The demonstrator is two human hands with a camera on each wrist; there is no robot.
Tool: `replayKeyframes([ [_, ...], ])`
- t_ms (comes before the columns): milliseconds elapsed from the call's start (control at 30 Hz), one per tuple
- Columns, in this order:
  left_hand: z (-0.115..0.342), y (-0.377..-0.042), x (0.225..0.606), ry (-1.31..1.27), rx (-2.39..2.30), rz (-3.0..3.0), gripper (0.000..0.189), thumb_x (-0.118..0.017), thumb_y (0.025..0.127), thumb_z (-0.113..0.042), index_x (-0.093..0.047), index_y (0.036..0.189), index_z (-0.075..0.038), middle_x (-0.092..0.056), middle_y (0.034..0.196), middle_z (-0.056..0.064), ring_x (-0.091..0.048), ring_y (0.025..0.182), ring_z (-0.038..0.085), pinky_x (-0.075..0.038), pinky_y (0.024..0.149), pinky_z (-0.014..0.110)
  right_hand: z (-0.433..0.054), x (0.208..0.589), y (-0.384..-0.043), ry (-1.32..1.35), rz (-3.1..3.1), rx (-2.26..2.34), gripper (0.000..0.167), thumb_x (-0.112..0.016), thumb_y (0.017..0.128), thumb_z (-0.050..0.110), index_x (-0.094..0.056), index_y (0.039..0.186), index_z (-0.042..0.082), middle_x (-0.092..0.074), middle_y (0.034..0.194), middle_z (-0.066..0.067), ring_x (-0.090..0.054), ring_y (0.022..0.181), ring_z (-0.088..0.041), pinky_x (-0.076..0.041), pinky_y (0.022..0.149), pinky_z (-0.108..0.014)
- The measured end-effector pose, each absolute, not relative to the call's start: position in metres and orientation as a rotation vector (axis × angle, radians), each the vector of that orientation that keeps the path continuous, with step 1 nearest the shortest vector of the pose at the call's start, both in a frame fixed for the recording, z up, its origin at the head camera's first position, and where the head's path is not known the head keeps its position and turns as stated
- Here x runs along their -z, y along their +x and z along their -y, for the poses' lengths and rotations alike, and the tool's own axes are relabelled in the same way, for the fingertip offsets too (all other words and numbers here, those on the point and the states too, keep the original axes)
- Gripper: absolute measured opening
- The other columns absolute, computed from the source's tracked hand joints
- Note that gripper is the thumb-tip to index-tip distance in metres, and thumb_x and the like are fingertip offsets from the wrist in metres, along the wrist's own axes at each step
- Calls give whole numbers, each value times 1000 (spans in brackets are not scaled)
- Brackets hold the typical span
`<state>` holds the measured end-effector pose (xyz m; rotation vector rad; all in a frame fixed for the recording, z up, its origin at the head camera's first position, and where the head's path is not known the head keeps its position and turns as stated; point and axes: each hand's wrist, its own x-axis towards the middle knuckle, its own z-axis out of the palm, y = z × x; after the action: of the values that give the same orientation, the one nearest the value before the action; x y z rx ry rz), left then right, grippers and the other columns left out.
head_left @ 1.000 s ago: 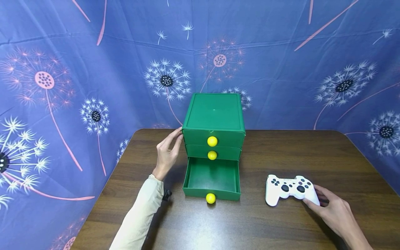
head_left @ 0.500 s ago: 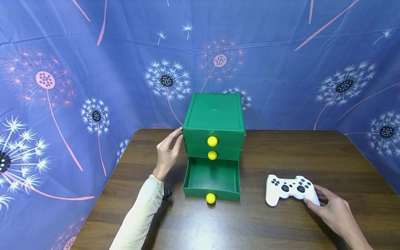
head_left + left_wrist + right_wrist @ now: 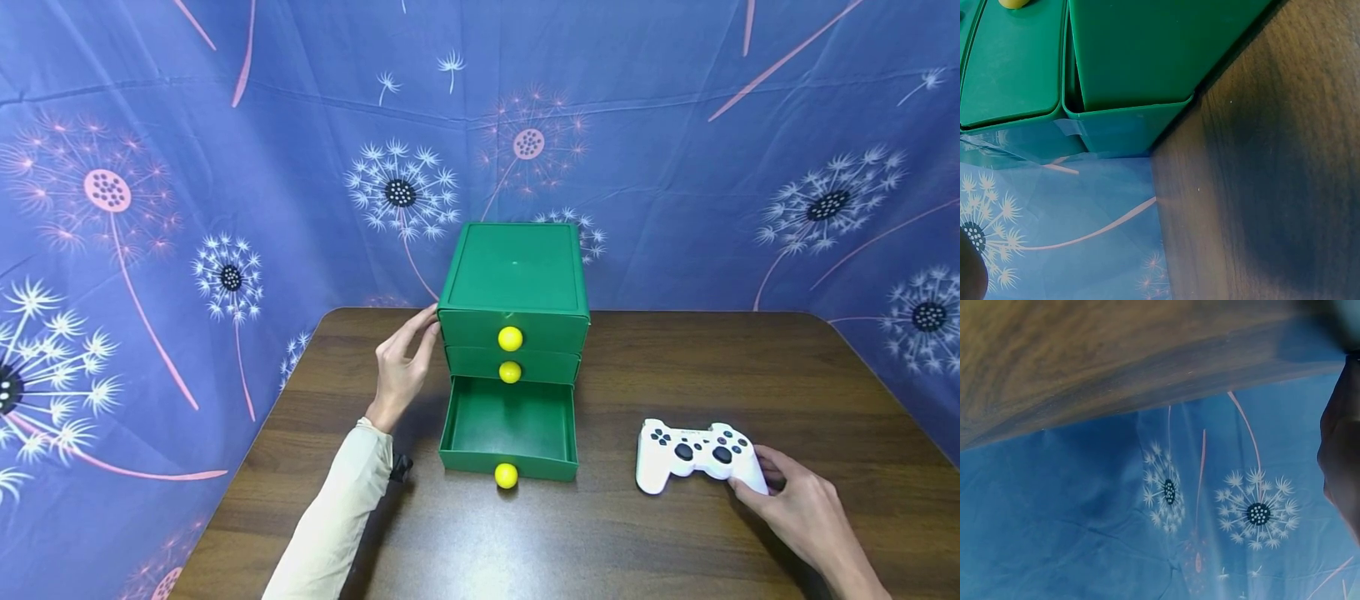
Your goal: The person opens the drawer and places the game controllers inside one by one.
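Observation:
A green plastic drawer cabinet [image 3: 513, 267] stands at the middle of the table, its drawers fitted with round yellow knobs. The bottom drawer [image 3: 510, 421] is pulled out and bare inside; the two above are closed. My left hand [image 3: 401, 371] touches the cabinet's left side near its top front corner, fingers fairly straight. On the right, my right hand [image 3: 806, 504] grips the right handle of a white game controller [image 3: 697, 450], thumb in front and fingers partly hidden behind. The left wrist view shows the cabinet's side [image 3: 1122, 128] close up.
The brown wooden table [image 3: 600, 533] carries the cabinet and controller. Directly behind it hangs a blue cloth [image 3: 645, 167] printed with dandelions. A small black object [image 3: 401, 467] shows beside the left wrist.

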<state>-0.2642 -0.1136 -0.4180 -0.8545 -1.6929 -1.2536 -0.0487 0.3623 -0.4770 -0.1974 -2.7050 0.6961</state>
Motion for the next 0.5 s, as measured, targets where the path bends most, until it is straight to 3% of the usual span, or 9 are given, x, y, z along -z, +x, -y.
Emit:
replayKeyframes([
  [133, 114, -265, 418, -859, 1251, 1690, 36, -69, 88, 20, -70, 122, 9, -74, 115, 20, -74, 100, 31, -59, 92, 30, -360, 476, -48, -202, 2705, -688, 60, -91, 73, 16, -65, 118, -14, -73, 100, -28, -69, 82, -34, -39, 59, -16],
  [500, 114, -264, 418, -853, 1253, 1695, 35, -70, 89, 19, -70, 123, 8, -74, 114, 19, -74, 100, 30, -61, 89, 42, -352, 474, -43, -205, 2651, -720, 56, -90, 73, 13, -67, 117, -12, -73, 97, -28, -58, 73, 5, -38, 58, -8],
])
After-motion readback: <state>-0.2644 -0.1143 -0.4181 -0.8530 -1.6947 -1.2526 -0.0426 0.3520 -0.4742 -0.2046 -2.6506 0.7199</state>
